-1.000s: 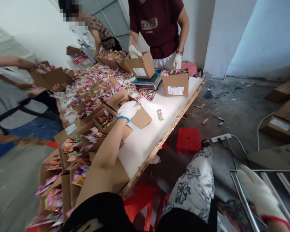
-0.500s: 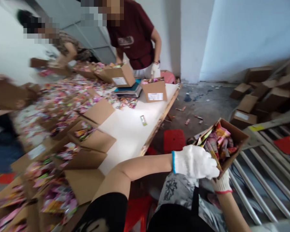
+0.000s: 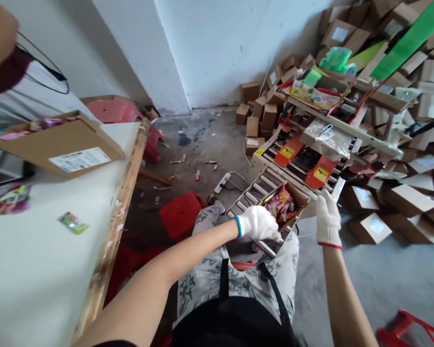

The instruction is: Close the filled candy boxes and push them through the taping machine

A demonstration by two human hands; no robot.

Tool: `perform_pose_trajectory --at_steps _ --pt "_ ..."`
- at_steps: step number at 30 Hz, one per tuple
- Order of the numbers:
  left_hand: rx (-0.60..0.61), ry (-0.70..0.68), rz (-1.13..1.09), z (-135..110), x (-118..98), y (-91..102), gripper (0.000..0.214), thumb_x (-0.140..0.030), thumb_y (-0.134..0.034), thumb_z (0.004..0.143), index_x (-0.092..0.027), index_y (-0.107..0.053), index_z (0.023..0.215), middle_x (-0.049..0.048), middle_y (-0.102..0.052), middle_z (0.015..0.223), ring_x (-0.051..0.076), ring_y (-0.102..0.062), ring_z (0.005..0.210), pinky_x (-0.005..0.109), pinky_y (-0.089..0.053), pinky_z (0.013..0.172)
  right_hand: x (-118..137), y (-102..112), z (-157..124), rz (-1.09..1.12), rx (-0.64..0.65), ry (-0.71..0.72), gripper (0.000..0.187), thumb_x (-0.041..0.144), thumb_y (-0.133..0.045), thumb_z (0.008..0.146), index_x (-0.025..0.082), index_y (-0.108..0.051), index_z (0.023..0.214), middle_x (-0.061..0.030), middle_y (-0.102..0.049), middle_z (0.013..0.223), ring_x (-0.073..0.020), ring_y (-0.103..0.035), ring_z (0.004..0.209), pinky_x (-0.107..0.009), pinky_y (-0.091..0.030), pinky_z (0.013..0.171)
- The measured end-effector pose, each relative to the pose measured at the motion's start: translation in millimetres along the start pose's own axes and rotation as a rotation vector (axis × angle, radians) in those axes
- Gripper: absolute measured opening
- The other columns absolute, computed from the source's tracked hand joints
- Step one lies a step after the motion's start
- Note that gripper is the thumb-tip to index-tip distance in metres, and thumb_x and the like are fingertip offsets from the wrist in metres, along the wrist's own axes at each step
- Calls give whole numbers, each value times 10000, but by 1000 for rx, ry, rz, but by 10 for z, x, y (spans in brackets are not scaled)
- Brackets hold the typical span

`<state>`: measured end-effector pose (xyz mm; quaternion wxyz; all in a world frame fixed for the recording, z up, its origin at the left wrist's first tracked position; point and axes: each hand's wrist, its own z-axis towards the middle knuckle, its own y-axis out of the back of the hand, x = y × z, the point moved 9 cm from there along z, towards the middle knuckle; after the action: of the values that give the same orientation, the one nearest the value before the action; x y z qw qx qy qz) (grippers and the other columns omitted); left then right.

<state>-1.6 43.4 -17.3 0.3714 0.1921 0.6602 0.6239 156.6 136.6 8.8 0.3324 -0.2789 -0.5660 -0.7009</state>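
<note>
While the person sits turned away from the table (image 3: 39,289), both gloved hands are out over the roller bed (image 3: 255,190) on the floor side, and that's where the action is. The left hand (image 3: 258,222) is clamped over the near rim of the open carton (image 3: 299,200), fingers curled down across the edge. The carton sits tipped on the rollers with its mouth up, bright sachets (image 3: 280,205) packed inside. The right hand (image 3: 328,219) stands just beside the carton's right corner, fingers pointing up by a pale flap; whether it has a grip on that flap or only rests against it I cannot tell. Beyond the carton, the rollers run into the sealing machine (image 3: 332,127) with its orange guards (image 3: 288,152), and a heap of boxes (image 3: 401,193) lies around it against the wall. Off to the left, a labelled box (image 3: 61,144) and a lone green sachet (image 3: 72,222) lie on the table, a red stool (image 3: 181,212) stands under its edge, and a co-worker's sleeve (image 3: 9,72) shows at the top corner. By my reading, the step in hand is seating the filled carton square on the rollers. The next move calls for levelling it, folding the flaps flat over the sachets so none poke out, and lining it up with the guards.
</note>
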Motion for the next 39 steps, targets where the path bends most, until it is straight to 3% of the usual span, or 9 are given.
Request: perform_pose_trajectory --at_steps 6,10,17,20,24,28,32,36,39 --pt "-32 286 -162 269 398 -290 363 -372 -495 994 -186 -762 833 86 -761 837 241 -718 763 333 -515 664 439 -630 -88 -472 418 398 391 480 -493 991 227 -787 937 -80 -704 906 -225 -612 903 -340 -434 857" --pt "-91 411 -185 238 420 -377 239 -187 -517 967 -152 -749 1009 114 -766 997 250 -734 931 361 -569 840 357 -850 -3 -825 362 265 477 438 -423 1021 162 -770 847 -131 -696 869 -238 -620 840 -339 -399 764" --pt "-718 299 -492 -429 266 460 251 -317 -543 992 -257 -701 1178 6 -743 1186 159 -663 1178 291 -492 1115 350 -1069 152 -952 203 157 474 416 -424 998 122 -760 840 -174 -693 847 -281 -637 809 -484 -379 956" --pt "-828 419 -514 -622 602 553 437 -381 -531 994 -231 -576 1401 64 -616 1434 217 -511 1402 401 -356 1251 477 -939 65 -863 17 277 367 382 -457 986 140 -732 978 -143 -688 919 -291 -610 929 -552 -255 1110" --pt "-621 600 -750 -419 986 33 548 -415 -375 1037 -177 -447 1525 86 -529 1530 200 -445 1463 375 -361 1254 551 -1121 -92 -715 90 478 252 303 -486 968 158 -685 1025 -120 -667 1003 -275 -562 1015 -480 -275 1151" --pt "-499 585 -840 -232 841 -309 602 -429 -300 1054 -134 -365 1574 88 -376 1632 173 -337 1522 331 -274 1285 339 -1322 -48 -597 139 326 254 185 -433 930 172 -651 799 -133 -639 828 -278 -566 938 -450 -386 1073" --pt "-351 536 -619 -190 617 -310 620 -425 -342 1047 -158 -302 1605 101 -219 1693 226 -239 1562 380 -225 1296 180 -1181 -22 -505 61 281 275 208 -410 925 167 -658 811 -129 -662 880 -256 -593 985 -404 -452 1032" --pt "-210 526 -318 -202 508 -301 573 -410 -403 1032 -265 -360 1585 89 -201 1700 331 -405 1476 504 -366 1208 93 -761 -318 -410 -135 217 454 307 -278 1016 79 -652 1131 -215 -604 1266 -290 -502 1281 -492 -368 1149" --pt "-181 494 -402 -225 519 -381 552 -425 -447 1011 -329 -416 1553 36 -186 1707 344 -432 1453 515 -376 1196 199 -771 -815 -451 -68 251 706 501 -320 1026 -23 -362 1496 -305 -321 1562 -389 -237 1492 -612 -255 1191"
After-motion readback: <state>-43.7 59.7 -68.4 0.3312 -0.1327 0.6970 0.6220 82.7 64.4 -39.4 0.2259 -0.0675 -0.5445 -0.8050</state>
